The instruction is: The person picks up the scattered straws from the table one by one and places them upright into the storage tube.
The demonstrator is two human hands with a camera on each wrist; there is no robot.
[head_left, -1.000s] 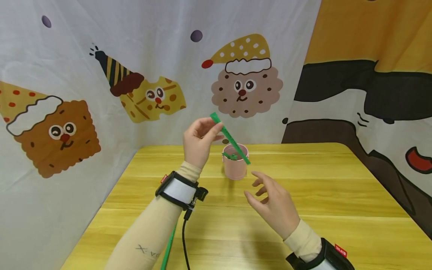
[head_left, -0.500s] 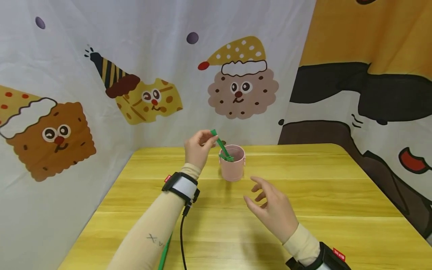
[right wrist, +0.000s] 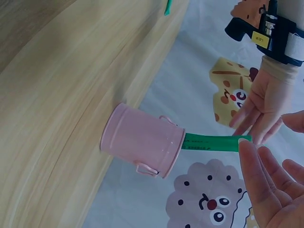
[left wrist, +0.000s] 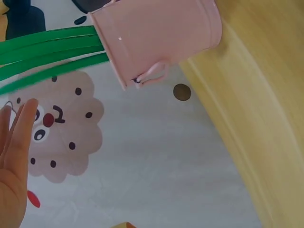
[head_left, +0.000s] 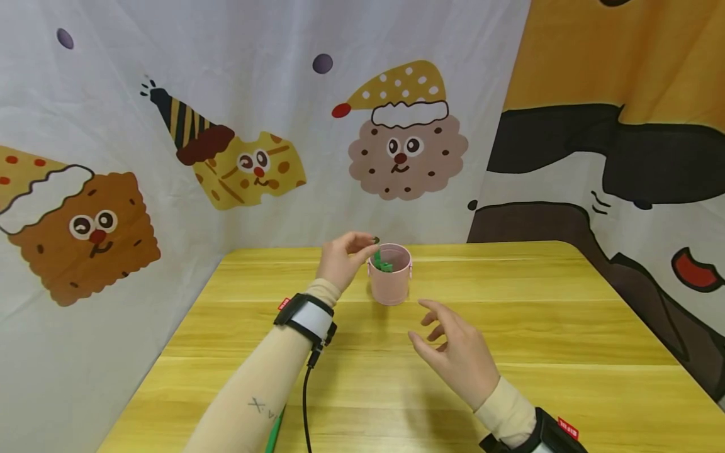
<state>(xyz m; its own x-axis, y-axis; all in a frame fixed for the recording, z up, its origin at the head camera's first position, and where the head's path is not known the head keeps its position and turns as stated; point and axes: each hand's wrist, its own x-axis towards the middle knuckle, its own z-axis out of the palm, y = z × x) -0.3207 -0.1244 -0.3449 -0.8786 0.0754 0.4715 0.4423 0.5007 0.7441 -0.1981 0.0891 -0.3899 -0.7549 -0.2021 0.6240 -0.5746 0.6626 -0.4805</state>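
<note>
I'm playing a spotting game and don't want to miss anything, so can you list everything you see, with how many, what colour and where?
Bucket: one, pink, towards the table's back edge.
Strips in the bucket: several (exact number unclear), green, sticking out of its mouth.
Loose strip: one, green, on the table by the left forearm.
Table: one, yellowish wood-look, under the bucket.
Cloth: count unclear, mostly white, behind the table.
Printed snack faces: three, brown, yellow and pinkish, on the cloth.
Cable: one, black, hanging from the left wristband.
Wristbands: two, black and white, on both wrists.
Sleeves: two, cream, on both arms.
Left hand: one, bare, beside the bucket's rim.
Right hand: one, bare, above the table.
</note>
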